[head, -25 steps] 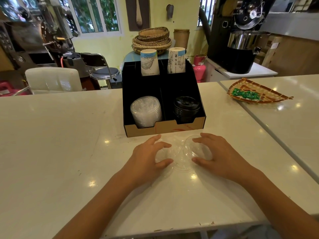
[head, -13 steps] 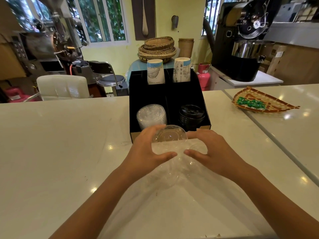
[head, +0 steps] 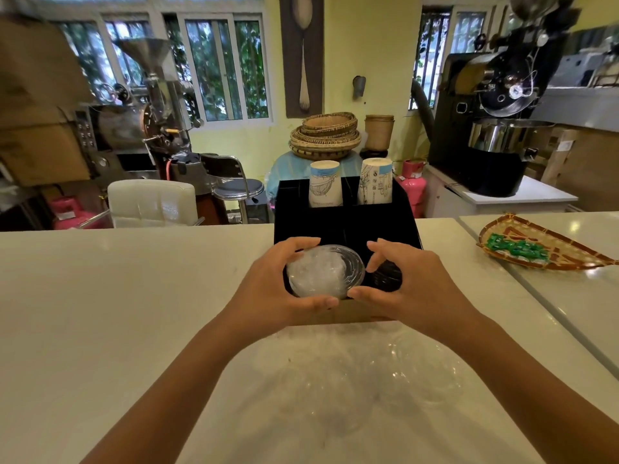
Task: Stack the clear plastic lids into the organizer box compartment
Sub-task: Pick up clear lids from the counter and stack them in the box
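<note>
A black organizer box [head: 345, 222] stands on the white counter [head: 134, 296] ahead of me. My left hand [head: 278, 286] grips a clear plastic lid [head: 330, 272] over the box's front left compartment, right on top of the clear lids stored there. My right hand [head: 412, 286] touches the lid's right rim with thumb and fingertips, its fingers spread over the black lids [head: 385, 277] in the front right compartment. More clear lids [head: 418, 373] lie loose on the counter close to me, blurred and faint.
Two stacks of paper cups [head: 325, 184] stand in the box's rear compartments. A woven tray with green packets [head: 522, 244] lies to the right. A seam [head: 522, 283] splits the counter on the right. Chairs and roasting machines stand beyond.
Both hands lifted a clear lid from the counter and carried it forward over the front left compartment. The view rose with them.
</note>
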